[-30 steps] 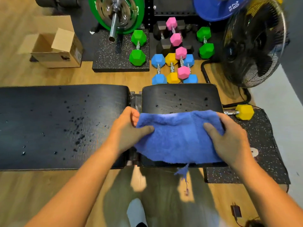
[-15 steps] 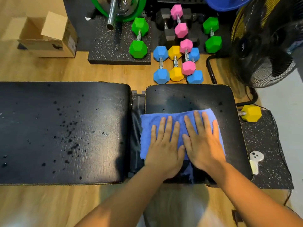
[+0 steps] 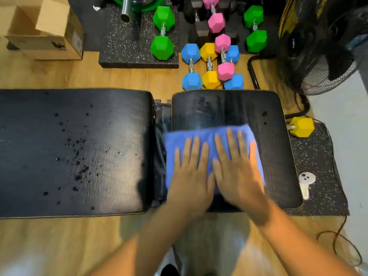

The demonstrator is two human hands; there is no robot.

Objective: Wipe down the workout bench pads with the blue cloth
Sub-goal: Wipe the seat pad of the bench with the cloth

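On the short seat pad of a black workout bench, a person presses both hands flat on a blue cloth, fingers straight and spread, gripping nothing. The left hand and the right hand lie side by side, thumbs nearly touching, with fingertips pointing away from the body; both are blurred. The cloth covers the near half of the seat pad, and its left edge hangs over the gap between the two pads. Beyond the cloth, pale streaks mark the seat pad's surface. To the left, the long back pad is speckled with dark droplets. The bench stands on a wooden floor. Past its far side lie a pair of green dumbbells on a speckled mat, then blue dumbbells, a yellow dumbbell and pink dumbbells crowded together. A cardboard box sits at the far left, and a black floor fan stands at the far right. One more yellow weight rests on a second speckled mat just beside the seat pad.
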